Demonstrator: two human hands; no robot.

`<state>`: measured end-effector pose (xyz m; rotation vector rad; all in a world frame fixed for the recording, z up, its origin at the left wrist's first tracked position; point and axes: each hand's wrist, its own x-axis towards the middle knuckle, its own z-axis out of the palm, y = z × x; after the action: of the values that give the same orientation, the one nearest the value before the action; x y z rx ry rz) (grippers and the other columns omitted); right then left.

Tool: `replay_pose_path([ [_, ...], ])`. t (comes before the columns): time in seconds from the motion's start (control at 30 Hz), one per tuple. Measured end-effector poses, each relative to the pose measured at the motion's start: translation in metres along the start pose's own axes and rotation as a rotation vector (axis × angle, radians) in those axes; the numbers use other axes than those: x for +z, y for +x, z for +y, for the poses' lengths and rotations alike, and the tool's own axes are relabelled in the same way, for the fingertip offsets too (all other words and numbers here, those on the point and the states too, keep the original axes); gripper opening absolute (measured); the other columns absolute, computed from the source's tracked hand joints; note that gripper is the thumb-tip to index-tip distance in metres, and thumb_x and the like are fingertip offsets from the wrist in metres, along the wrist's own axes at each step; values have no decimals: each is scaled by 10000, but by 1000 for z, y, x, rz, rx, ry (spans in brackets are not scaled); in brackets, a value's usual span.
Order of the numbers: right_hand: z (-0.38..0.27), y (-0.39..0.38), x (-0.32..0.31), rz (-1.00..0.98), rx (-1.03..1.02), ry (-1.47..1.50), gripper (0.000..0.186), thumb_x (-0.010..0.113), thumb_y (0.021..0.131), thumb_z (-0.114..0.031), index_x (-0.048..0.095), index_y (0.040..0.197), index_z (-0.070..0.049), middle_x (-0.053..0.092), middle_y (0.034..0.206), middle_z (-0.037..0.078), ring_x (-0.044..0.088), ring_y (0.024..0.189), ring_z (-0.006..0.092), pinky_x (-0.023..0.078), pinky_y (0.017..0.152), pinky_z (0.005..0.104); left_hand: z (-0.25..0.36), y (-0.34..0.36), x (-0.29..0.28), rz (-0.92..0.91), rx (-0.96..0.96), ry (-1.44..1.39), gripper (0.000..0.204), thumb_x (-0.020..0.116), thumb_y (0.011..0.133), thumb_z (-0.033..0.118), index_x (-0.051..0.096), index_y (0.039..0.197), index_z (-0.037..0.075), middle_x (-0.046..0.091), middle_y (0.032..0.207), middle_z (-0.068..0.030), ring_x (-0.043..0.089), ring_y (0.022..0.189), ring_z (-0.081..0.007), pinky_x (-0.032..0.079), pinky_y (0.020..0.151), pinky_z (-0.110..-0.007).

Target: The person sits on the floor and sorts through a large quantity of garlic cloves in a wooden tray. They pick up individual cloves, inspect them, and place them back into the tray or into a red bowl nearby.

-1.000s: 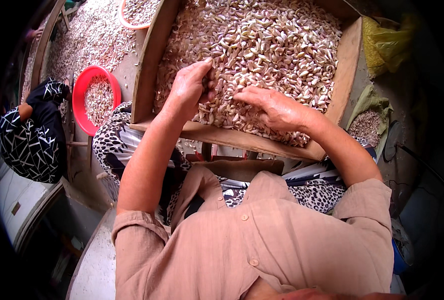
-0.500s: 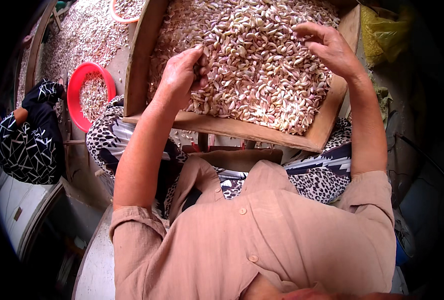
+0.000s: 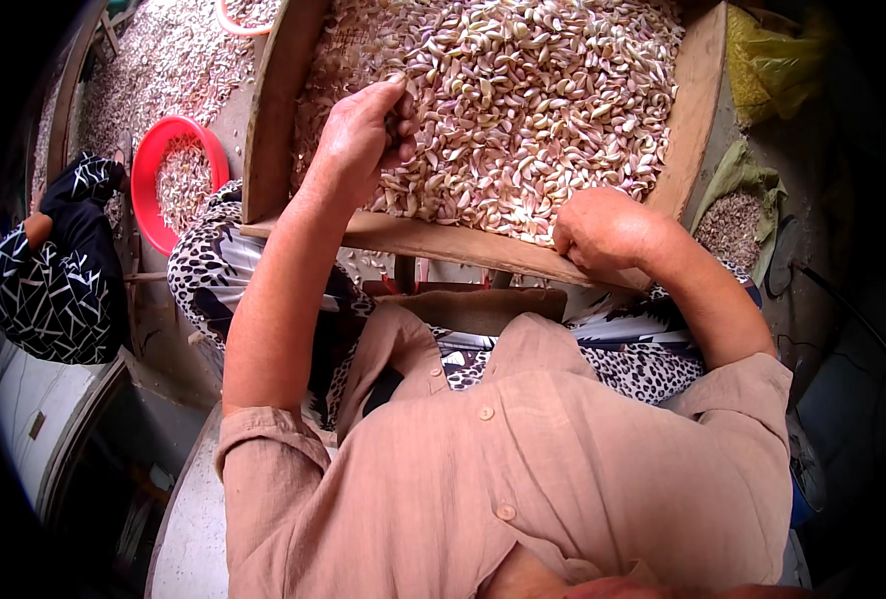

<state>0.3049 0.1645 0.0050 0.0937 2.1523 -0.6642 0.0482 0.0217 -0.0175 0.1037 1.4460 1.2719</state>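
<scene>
There's your left grip clenched over the garlic cloves in the wooden tray, contents hidden, while your right grip bends at the near rim, its hold impossible to tell.

Garlic cloves in tray, basin left of tray, sack right

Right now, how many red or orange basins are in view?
2: a red basin left of the wooden tray, and an orange one cut off by the top edge; others may be hidden.
</scene>
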Motion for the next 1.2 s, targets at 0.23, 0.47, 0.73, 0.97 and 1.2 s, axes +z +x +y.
replay_pose_path([
  [0.23, 3, 8, -6, 89, -64, 58, 319, 620, 701, -80, 776, 979, -78, 724, 895, 204, 690, 866, 390, 551, 785, 474, 1, -1, 2, 6, 10, -20, 319, 500, 1068, 328, 518, 845, 101, 501, 707, -7, 478, 600, -121, 404, 539, -242],
  [0.47, 15, 20, -14, 439, -244, 218, 420, 602, 791, 56, 711, 1173, -80, 697, 1175, 123, 662, 1089, 331, 528, 983, 411, 5, -3, 6, 53, -3, -13, 303, 491, 1068, 307, 516, 840, 108, 501, 692, -12, 484, 592, -114, 387, 499, -230],
  [0.73, 83, -27, -77, 1022, 369, 266, 335, 581, 867, 25, 754, 1118, -111, 755, 1121, 94, 714, 996, 195, 560, 974, 323, 3, -2, 2, 28, 13, -63, 288, 511, 1063, 299, 540, 856, 101, 504, 699, 0, 488, 615, -99, 405, 524, -236],
  [0.97, 108, -22, -58, 887, 350, 193, 265, 742, 753, -74, 793, 1009, -120, 773, 1007, 94, 736, 906, 250, 579, 881, 361, 4, -1, 1, 12, 15, -62, 279, 517, 1062, 297, 539, 871, 96, 499, 712, 1, 478, 631, -107, 409, 550, -249],
  [1.2, 101, -13, -60, 870, 391, 146, 274, 745, 761, -71, 776, 1034, -65, 770, 1011, 115, 734, 929, 243, 564, 885, 350, 0, 1, -1, 0, 25, -46, 301, 512, 1064, 314, 538, 859, 95, 503, 698, -3, 474, 594, -112, 402, 525, -246],
])
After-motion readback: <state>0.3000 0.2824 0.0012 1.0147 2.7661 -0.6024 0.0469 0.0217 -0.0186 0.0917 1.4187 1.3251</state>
